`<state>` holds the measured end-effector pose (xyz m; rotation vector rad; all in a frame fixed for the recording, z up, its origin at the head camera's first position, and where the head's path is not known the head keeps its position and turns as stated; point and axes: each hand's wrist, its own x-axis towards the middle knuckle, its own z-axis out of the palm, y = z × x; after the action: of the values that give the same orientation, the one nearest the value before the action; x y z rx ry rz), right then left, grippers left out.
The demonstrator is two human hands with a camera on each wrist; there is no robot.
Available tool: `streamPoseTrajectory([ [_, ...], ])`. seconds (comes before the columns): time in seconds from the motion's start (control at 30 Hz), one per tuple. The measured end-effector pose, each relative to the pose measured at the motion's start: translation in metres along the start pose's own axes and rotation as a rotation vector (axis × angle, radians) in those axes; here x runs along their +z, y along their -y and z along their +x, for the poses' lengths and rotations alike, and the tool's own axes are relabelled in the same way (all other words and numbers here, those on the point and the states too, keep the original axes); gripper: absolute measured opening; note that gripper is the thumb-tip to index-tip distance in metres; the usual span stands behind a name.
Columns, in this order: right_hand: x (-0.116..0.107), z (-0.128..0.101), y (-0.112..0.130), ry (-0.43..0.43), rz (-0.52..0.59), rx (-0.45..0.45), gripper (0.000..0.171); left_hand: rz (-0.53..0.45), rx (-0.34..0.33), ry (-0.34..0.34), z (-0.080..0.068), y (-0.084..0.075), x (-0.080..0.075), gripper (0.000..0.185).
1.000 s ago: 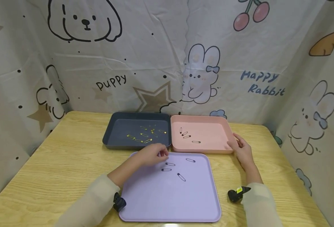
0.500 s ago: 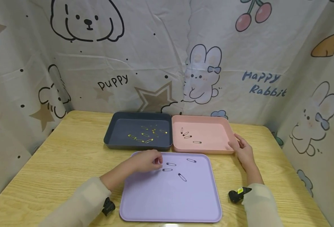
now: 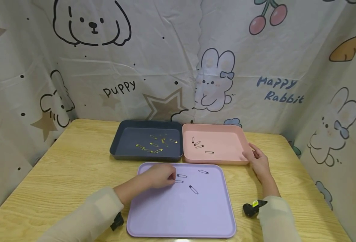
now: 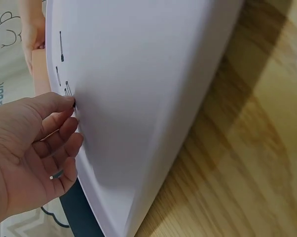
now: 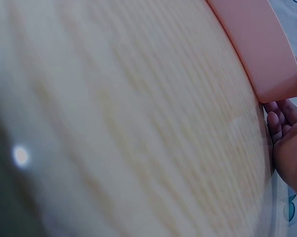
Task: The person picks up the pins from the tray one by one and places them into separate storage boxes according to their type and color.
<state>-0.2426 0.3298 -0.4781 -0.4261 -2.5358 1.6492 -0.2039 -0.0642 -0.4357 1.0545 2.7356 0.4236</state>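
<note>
My left hand (image 3: 161,175) is over the upper left of the lilac tray (image 3: 181,215). Its thumb and index finger pinch the dark end of a black safety pin (image 3: 179,182) lying there. Just above it lies another black safety pin (image 3: 182,176); a third pin (image 3: 193,190) lies to the right and a fourth pin (image 3: 203,171) near the back rim. In the left wrist view the dark tip shows at the fingertips, and the other fingers are loosely curled. My right hand (image 3: 259,163) grips the right front corner of the pink tray (image 3: 226,160), thumb over the rim.
Behind the lilac tray, a dark blue tray (image 3: 126,156) holds several yellow safety pins (image 3: 154,145). The pink tray beside it has several black safety pins (image 3: 199,147). All three trays stand on a wooden table (image 3: 75,174) in front of a printed curtain (image 3: 166,60).
My left hand first drew back left, then came forward and down to the pin, its fingertips now covering the pin's dark end. The right hand stays on the pink tray.
</note>
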Motion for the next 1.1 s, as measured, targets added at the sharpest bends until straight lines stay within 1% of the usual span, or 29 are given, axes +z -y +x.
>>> streamPoseTrajectory([
  [0.13,0.000,0.000,0.001,-0.001,0.000,0.007,0.070,0.011,0.001,-0.009,0.001,-0.002,0.000,0.010],
  [0.23,0.000,0.000,0.000,-0.002,-0.005,0.010,0.070,-0.008,-0.008,-0.004,0.001,-0.003,-0.001,0.010],
  [0.37,0.000,0.001,0.000,-0.001,-0.003,0.007,0.070,-0.040,-0.002,0.004,0.000,-0.003,-0.001,0.009],
  [0.47,0.000,0.001,-0.001,-0.005,-0.005,0.004,0.069,-0.063,0.001,0.021,0.001,-0.003,-0.002,0.008],
  [0.6,0.000,0.001,-0.002,-0.008,-0.004,-0.001,0.069,-0.130,-0.035,0.059,0.004,-0.002,-0.006,0.007],
  [0.7,0.000,0.001,-0.001,-0.007,-0.004,-0.005,0.068,-0.164,-0.056,0.068,0.008,-0.003,-0.014,0.005],
  [0.83,-0.001,0.001,-0.001,-0.003,-0.002,-0.019,0.068,-0.158,-0.059,0.052,0.019,-0.005,-0.026,0.002],
  [1.03,-0.002,0.000,0.000,0.021,-0.012,-0.019,0.069,-0.214,-0.090,0.043,0.038,-0.012,-0.044,0.003],
  [1.1,-0.002,0.001,0.000,0.022,-0.009,-0.015,0.070,-0.218,-0.090,0.031,0.046,-0.015,-0.050,0.005],
])
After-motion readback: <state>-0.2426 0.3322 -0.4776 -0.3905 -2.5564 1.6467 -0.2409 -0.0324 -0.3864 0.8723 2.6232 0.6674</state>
